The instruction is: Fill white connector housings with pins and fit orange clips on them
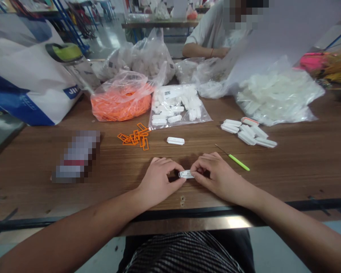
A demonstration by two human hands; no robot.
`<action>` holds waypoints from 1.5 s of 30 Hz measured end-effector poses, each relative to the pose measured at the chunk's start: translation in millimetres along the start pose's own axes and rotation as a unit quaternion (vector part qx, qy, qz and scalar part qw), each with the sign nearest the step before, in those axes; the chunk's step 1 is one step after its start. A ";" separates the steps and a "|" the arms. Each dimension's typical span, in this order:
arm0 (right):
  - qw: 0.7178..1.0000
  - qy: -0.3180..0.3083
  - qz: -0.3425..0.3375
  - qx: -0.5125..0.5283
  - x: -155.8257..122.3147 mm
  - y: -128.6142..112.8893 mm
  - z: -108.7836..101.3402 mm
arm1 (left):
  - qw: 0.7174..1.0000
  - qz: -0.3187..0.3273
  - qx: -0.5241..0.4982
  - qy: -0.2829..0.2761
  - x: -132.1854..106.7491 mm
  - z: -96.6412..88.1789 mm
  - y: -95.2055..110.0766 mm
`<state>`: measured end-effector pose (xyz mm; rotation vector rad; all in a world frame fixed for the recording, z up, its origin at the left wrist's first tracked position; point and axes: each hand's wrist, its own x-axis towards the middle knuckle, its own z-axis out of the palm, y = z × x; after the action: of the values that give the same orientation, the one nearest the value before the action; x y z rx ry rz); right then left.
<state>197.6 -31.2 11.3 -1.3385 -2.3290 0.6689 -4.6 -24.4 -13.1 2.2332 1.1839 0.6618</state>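
Between the fingertips of my left hand [162,177] and my right hand [213,172] is a small white plastic connector piece [185,174], with rows of tiny holes on its face. Each hand pinches one end of it, low over the table near the front edge. A similar white piece [175,141] lies alone just beyond my hands. To the left of that is a loose pile of thin orange rectangular frames [135,137]. On the right rests a hook tool with a lime-green handle [239,162], its thin metal shaft pointing toward the back left.
Several white pieces [247,132] lie at the right, one with an orange edge. Behind stand a bag of orange frames [121,102], a bag of white parts [177,104] and a bag of translucent pieces [275,94]. A bottle [81,72] stands left; a person [207,38] sits opposite.
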 end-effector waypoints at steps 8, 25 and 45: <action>0.995 0.047 -0.037 -0.074 0.8 -3.7 4.8 | 1.000 -0.002 0.002 -0.003 -0.1 -0.3 0.3; 0.980 0.053 -0.108 -0.158 -8.8 -5.4 5.0 | 1.000 -0.002 0.001 0.002 -0.1 0.4 1.1; 0.993 -0.055 0.058 -0.084 -5.1 47.4 -37.9 | 1.000 -0.001 0.002 0.001 0.8 -1.0 -1.4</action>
<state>253.3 -6.8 14.8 -1.5585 -2.4556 0.6052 -5.7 -22.8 -13.1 2.2347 1.1894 0.6615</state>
